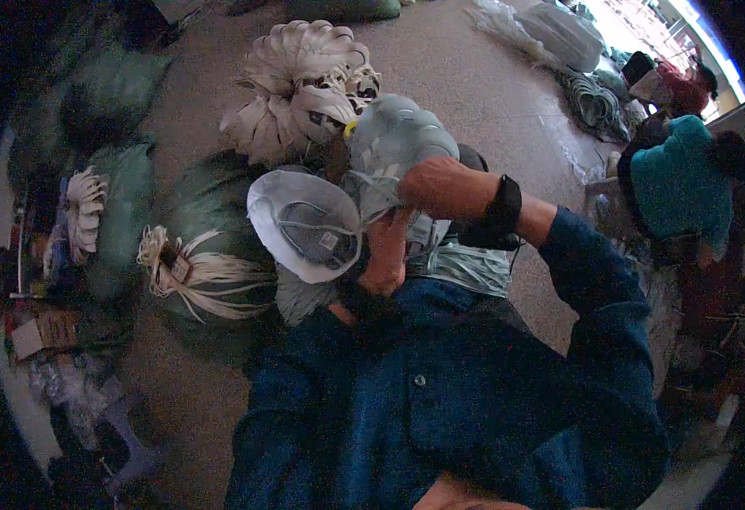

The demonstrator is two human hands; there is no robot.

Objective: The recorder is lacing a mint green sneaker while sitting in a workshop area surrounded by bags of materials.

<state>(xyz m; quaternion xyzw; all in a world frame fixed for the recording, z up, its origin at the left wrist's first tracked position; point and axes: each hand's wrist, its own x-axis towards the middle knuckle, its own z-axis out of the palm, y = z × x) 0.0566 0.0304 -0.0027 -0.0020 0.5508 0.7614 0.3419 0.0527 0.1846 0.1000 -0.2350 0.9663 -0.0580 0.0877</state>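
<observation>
My right hand [442, 189], with a black watch at the wrist, is closed in a pinch on pale straps [377, 185]. Just below it, my left hand [385, 255] is closed at the right edge of a white cup-shaped dust mask [262, 208]; its fingertips are partly hidden. The mask tilts its hollow grey inside up, with a strap across it and a small printed label. Beyond my hands stands a nested stack of pale green cup masks [398, 132]. A bundle of pale green straps [470, 268] lies by my lap.
A big heap of nested beige masks [304, 59] lies ahead on the speckled floor. At left, a dark green sack [211, 191] sits behind a bundle of cream straps [220, 272]. A carton [45, 333] is farther left. A person in teal [682, 183] bends at right.
</observation>
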